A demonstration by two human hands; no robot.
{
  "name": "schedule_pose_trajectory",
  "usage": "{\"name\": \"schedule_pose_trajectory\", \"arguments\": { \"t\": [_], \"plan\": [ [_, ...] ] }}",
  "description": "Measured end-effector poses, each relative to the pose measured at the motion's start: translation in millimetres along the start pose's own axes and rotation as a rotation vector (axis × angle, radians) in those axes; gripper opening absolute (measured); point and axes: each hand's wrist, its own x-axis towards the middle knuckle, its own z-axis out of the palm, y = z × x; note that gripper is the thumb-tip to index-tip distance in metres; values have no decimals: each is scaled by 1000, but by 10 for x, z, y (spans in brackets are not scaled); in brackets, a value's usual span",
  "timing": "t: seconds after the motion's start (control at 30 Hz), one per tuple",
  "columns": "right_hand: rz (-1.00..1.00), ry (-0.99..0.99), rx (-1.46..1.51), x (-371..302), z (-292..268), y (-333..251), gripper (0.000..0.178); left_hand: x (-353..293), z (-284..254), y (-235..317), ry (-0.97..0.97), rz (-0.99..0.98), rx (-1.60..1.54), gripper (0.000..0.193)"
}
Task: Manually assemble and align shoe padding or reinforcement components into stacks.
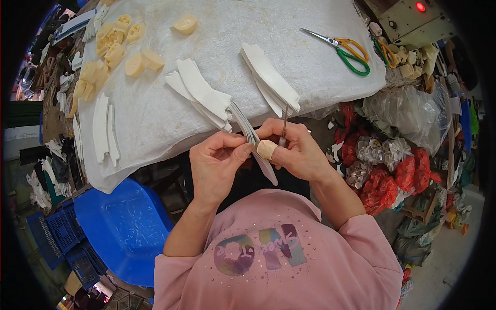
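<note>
In front of my chest, at the table's near edge, my left hand (221, 160) pinches a stack of thin pale strips (247, 124) between thumb and fingers. The stack stands edge-on, and its lower end hangs down past my fingers. My right hand (294, 152) is closed around a thin metal tool (285, 123), whose narrow shaft points up; its exact kind is unclear. A beige wrapping (266, 149) covers the right thumb, which lies against the strips. Two piles of white curved strips lie just beyond my hands, a left pile (204, 93) and a right pile (268, 75).
Scissors (343, 49) with orange and green handles lie on the white-covered table (232, 26). Cream rounded pieces (111, 44) and more white strips (105, 129) are at the left. A blue plastic chair (124, 227) stands at lower left. Red bags (392, 178) fill the right side.
</note>
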Motion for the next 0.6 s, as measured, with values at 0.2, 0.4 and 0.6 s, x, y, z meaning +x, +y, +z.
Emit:
{"name": "schedule_pose_trajectory", "arguments": {
  "t": [0.2,0.4,0.6],
  "plan": [
    [-94,37,-158,7,17,25,16,-10,-2,10,-1,-20,-6,11],
    [-130,38,-228,-2,13,17,15,-9,-30,30,-44,-50,57,9],
    [-147,10,-233,-17,-5,5,15,19,-45,54,-82,-61,69,8]
  ]
}}
